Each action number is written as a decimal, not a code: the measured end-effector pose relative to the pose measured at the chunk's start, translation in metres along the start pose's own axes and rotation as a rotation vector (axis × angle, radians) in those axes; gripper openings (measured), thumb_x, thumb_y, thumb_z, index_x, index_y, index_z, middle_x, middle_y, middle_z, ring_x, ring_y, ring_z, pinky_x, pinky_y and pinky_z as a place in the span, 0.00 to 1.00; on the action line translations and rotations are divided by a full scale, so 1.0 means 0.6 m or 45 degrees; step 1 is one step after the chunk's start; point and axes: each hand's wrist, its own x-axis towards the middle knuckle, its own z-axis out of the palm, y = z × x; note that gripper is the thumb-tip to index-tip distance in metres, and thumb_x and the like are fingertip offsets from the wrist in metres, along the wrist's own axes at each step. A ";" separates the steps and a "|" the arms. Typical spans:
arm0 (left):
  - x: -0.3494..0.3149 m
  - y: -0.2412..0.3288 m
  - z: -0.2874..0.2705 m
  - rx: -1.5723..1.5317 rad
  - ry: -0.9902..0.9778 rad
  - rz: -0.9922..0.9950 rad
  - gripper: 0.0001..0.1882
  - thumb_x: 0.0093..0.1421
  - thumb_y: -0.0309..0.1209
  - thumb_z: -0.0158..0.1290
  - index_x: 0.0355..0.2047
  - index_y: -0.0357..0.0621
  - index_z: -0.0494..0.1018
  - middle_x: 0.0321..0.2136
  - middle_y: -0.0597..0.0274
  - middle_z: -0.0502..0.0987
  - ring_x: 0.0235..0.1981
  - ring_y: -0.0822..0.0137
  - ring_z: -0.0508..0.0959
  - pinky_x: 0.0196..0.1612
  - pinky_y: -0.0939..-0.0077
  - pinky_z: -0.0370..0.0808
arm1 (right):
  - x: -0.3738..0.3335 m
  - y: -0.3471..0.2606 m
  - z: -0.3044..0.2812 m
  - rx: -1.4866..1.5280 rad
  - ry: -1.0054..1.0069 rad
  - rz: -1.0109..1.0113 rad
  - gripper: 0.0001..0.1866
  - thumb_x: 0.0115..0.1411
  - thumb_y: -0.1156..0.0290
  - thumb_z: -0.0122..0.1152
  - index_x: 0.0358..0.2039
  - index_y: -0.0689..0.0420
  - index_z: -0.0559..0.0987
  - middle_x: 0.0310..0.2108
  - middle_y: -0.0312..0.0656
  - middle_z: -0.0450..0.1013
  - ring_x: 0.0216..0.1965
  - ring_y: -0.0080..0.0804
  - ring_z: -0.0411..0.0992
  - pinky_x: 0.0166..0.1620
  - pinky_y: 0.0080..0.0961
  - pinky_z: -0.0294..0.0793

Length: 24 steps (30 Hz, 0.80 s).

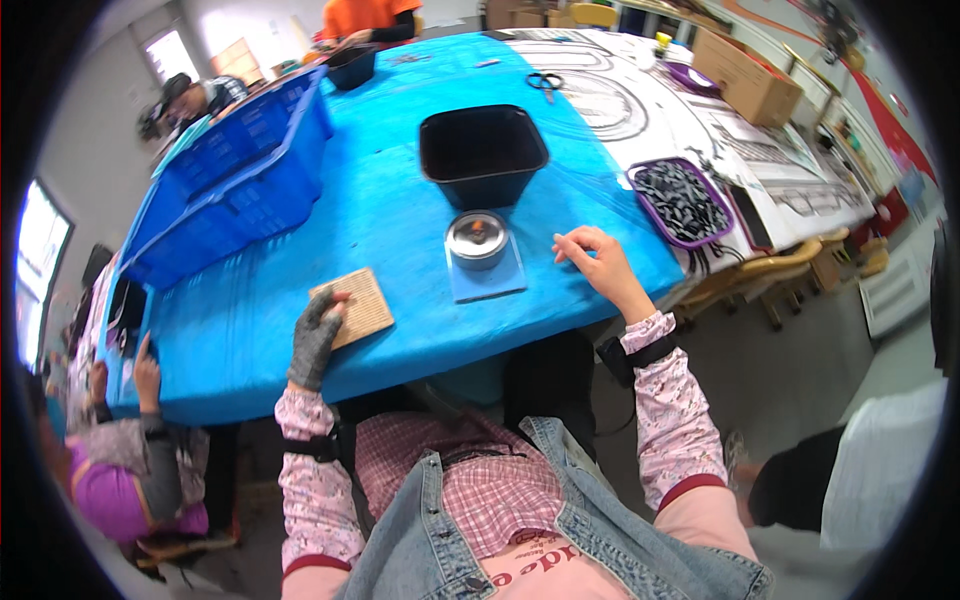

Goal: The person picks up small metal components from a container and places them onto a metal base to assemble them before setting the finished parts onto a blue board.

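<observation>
My left hand (318, 340), in a grey fingerless glove, rests over the left edge of a tan, ribbed square pad (368, 305). Its fingers curl in with the tips close together; whatever they might hold is too small to make out. To the right, my bare right hand (597, 262) is loosely bent over the blue table cover, fingertips apart and nothing visible in them. Between my hands, a round silver metal tin (477, 238) sits on a small flat scale (488, 284) with a pale blue front. Just behind it stands a deep black plastic tub (480, 185).
Blue crates (215, 215) stand on the left of the blue-covered table (390, 200). On the right are a purple basket of small dark pieces (685, 205), a phone (750, 216) and a cardboard box (745, 75). Black scissors (545, 84) lie farther back. Other people sit around the table.
</observation>
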 end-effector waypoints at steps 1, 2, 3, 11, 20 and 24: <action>0.001 0.006 0.002 -0.002 -0.011 -0.012 0.14 0.58 0.33 0.50 0.42 0.40 0.73 0.39 0.65 0.75 0.43 0.73 0.70 0.49 0.78 0.65 | 0.000 0.010 0.011 0.192 -0.033 0.047 0.13 0.60 0.63 0.55 0.26 0.60 0.78 0.26 0.36 0.74 0.30 0.22 0.68 0.34 0.18 0.65; -0.003 0.012 0.005 -0.002 0.004 -0.040 0.14 0.58 0.34 0.50 0.41 0.40 0.73 0.39 0.65 0.75 0.43 0.73 0.70 0.49 0.78 0.65 | 0.000 0.008 0.026 0.227 -0.098 0.012 0.13 0.60 0.63 0.55 0.26 0.60 0.78 0.26 0.36 0.74 0.30 0.22 0.68 0.34 0.18 0.65; -0.009 0.014 0.002 -0.010 0.036 -0.085 0.14 0.58 0.34 0.49 0.41 0.40 0.73 0.39 0.65 0.75 0.43 0.73 0.70 0.49 0.78 0.65 | -0.001 -0.001 0.037 0.242 -0.032 0.144 0.15 0.60 0.61 0.54 0.26 0.60 0.78 0.23 0.34 0.72 0.27 0.20 0.65 0.31 0.18 0.63; 0.006 -0.008 0.000 -0.110 0.048 -0.122 0.16 0.55 0.36 0.55 0.43 0.44 0.74 0.40 0.68 0.74 0.44 0.74 0.69 0.52 0.78 0.64 | -0.016 0.003 0.040 0.429 0.142 0.131 0.20 0.63 0.57 0.50 0.24 0.60 0.78 0.18 0.29 0.65 0.22 0.13 0.55 0.26 0.14 0.54; 0.001 -0.003 -0.001 -0.136 0.143 -0.190 0.14 0.55 0.33 0.55 0.42 0.45 0.75 0.41 0.68 0.73 0.44 0.73 0.69 0.52 0.77 0.65 | -0.014 -0.006 0.029 0.306 -0.019 0.187 0.19 0.62 0.59 0.52 0.23 0.61 0.78 0.18 0.27 0.62 0.21 0.13 0.53 0.24 0.16 0.49; -0.001 -0.007 -0.002 -0.155 0.147 -0.166 0.14 0.55 0.34 0.55 0.42 0.45 0.75 0.40 0.68 0.74 0.45 0.74 0.69 0.52 0.78 0.65 | -0.014 -0.006 0.031 0.281 -0.024 0.206 0.18 0.62 0.59 0.52 0.23 0.61 0.78 0.17 0.27 0.62 0.21 0.13 0.53 0.24 0.15 0.50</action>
